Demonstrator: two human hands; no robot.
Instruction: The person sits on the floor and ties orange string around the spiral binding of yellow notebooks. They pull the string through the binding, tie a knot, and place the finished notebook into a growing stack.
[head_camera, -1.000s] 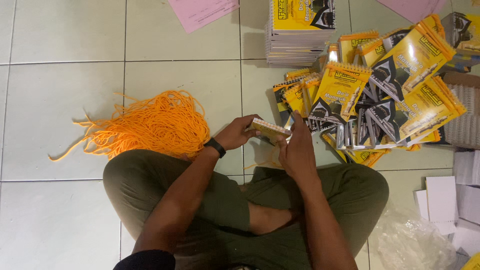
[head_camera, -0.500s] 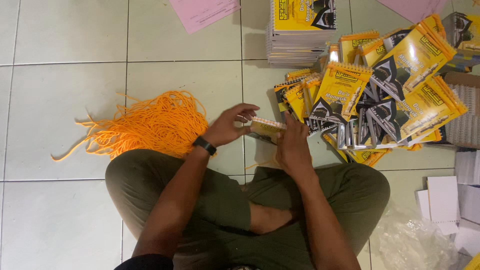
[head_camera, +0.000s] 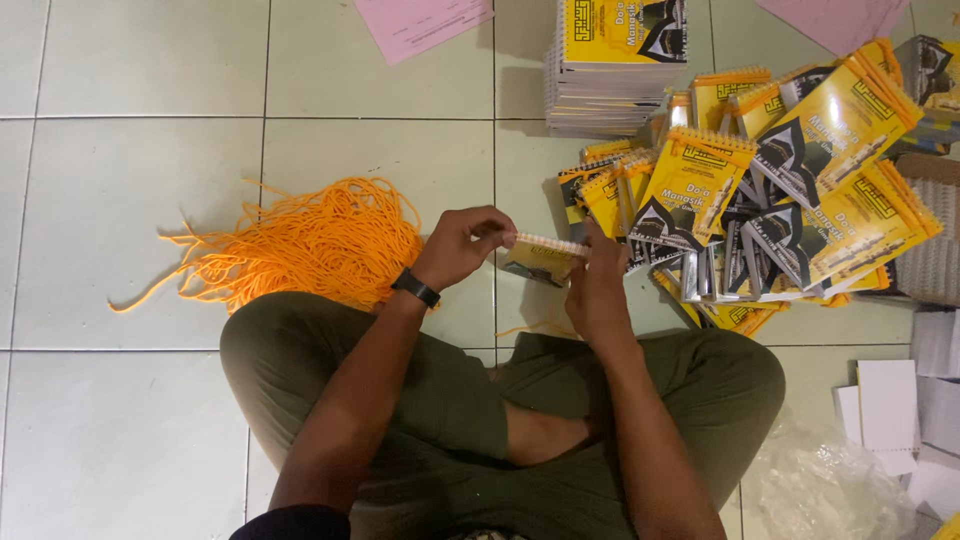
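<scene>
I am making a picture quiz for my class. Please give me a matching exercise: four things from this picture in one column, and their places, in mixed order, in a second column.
Things:
1. orange cords
2. neat stack of booklets
3. small spiral booklet
4. pink sheet

Places:
A. held between the left hand and the right hand
B. on the floor at the top edge, left of the stack
C. loose heap on the tiles, left of the hands
D. top centre, on the floor

Pairs: 1-C, 2-D, 3-A, 4-B
</scene>
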